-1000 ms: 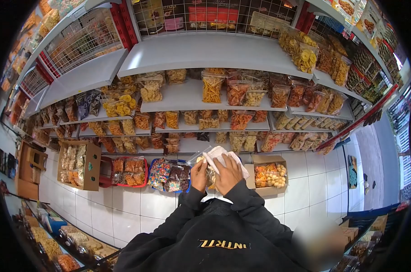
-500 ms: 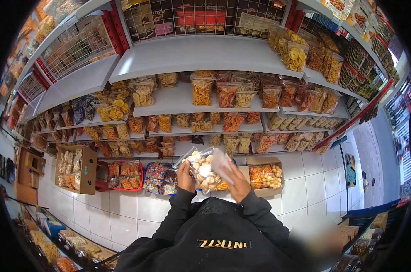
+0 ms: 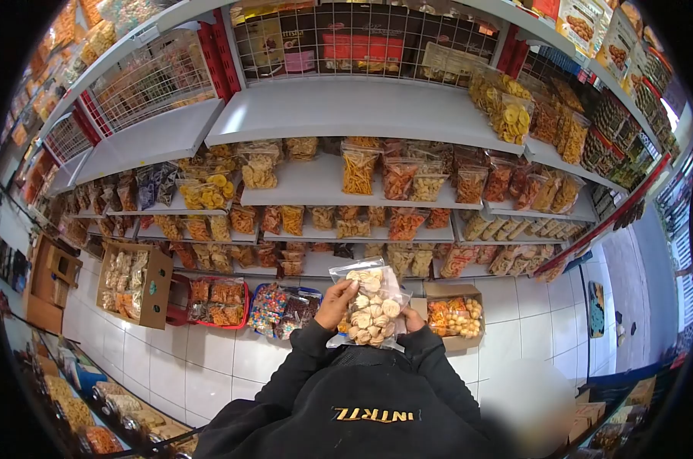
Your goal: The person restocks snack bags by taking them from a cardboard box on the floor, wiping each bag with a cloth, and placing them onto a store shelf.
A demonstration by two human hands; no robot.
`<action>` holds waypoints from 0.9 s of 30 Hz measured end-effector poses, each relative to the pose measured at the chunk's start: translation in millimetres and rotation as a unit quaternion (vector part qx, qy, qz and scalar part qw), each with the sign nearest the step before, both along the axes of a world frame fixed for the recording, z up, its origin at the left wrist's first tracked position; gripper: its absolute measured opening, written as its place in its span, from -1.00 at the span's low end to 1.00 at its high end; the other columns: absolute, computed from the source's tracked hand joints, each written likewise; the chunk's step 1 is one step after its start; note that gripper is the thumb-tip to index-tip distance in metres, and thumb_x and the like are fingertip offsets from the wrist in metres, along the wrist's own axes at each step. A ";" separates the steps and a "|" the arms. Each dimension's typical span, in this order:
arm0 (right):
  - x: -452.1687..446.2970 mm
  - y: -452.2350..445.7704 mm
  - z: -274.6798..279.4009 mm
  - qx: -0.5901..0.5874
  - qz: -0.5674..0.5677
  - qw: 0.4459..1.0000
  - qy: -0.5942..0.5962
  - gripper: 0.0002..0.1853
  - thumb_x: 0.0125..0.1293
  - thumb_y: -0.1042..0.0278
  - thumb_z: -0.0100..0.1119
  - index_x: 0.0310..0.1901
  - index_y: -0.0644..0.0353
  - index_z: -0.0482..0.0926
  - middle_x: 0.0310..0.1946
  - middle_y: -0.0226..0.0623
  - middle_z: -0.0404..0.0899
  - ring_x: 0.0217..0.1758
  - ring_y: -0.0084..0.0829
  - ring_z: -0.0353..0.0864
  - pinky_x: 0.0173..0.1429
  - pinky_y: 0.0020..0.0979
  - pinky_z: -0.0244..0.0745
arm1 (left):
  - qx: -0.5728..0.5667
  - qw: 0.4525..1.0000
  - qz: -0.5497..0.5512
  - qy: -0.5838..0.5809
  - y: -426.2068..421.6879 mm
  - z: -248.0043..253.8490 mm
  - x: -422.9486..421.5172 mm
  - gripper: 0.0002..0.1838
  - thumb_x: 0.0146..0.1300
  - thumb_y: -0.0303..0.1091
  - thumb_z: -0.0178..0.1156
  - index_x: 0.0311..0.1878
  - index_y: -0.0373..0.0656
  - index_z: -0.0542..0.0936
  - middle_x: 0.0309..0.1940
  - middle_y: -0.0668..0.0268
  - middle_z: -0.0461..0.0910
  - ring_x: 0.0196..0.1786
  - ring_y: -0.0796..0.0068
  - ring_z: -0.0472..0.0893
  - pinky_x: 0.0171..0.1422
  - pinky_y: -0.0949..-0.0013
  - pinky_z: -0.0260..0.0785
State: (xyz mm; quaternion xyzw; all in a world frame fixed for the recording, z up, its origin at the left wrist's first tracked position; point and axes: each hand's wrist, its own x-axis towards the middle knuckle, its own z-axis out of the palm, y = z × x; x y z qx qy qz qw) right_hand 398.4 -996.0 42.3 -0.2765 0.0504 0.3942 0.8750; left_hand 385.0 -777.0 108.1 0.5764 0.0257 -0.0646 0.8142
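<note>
A clear plastic bag of round, pale snacks [image 3: 373,312] is held upright in front of my body. My left hand [image 3: 335,304] pinches its upper left side, thumb on the front. At its lower right edge is my right hand [image 3: 413,320], closed on the bag, with its fingertips mostly hidden behind the plastic. Something whitish shows behind the bag's upper right; whether it is the cloth cannot be made out.
Tiered grey shelves [image 3: 346,107] with bagged snacks stand ahead. On the tiled floor [image 3: 507,336] are a carton [image 3: 159,287] at left, a red basket [image 3: 246,306], a blue basket [image 3: 252,325] and an open box [image 3: 463,344] at right. Jars stand at lower left.
My right hand, with the white cloth, has moved off the bag's front to its lower right edge. The bag's front is now uncovered and more upright.
</note>
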 end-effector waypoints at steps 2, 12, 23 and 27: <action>-1.0 9.6 -5.6 -0.001 0.016 0.999 -0.029 -0.51 0.42 0.25 -0.09 0.31 0.25 0.23 0.19 -0.11 0.41 0.20 -0.20 0.47 0.28 -0.20 0.39 | 0.119 0.992 -0.004 -0.043 12.2 -12.5 2.8 -0.64 0.40 -0.14 0.07 -0.20 -0.33 0.57 -0.22 0.34 0.50 -0.11 0.61 0.40 0.04 0.46 0.26; 6.3 79.0 0.2 -0.088 0.044 0.981 -0.167 -0.54 0.42 0.34 -0.10 0.31 0.25 0.23 0.19 -0.12 0.42 0.19 -0.22 0.48 0.26 -0.22 0.42 | 0.344 0.924 0.140 -0.091 56.6 -8.3 -7.6 -0.61 0.31 -0.08 0.15 -0.12 -0.29 0.57 0.28 -0.14 0.17 0.32 -0.08 0.21 0.37 0.08 0.06; 10.6 132.9 -6.0 -0.072 0.007 0.987 -0.140 -0.58 0.41 0.53 -0.15 0.29 0.25 0.25 0.18 -0.17 0.42 0.15 -0.29 0.51 0.20 -0.27 0.48 | 0.518 0.830 0.141 -0.154 76.1 47.2 -56.4 -0.44 0.10 -0.03 0.30 0.00 -0.29 0.46 -0.08 0.07 0.43 0.09 0.01 0.39 0.09 0.04 0.24; 12.9 140.6 -1.9 -0.118 0.017 0.977 -0.178 -0.59 0.40 0.57 -0.18 0.27 0.24 0.28 0.19 -0.15 0.42 0.18 -0.26 0.50 0.21 -0.27 0.49 | 0.647 0.743 0.055 -0.162 67.8 59.2 -69.6 0.13 -0.09 0.35 0.31 0.27 -0.47 0.19 0.18 -0.13 0.27 0.26 -0.12 0.27 0.24 -0.08 0.19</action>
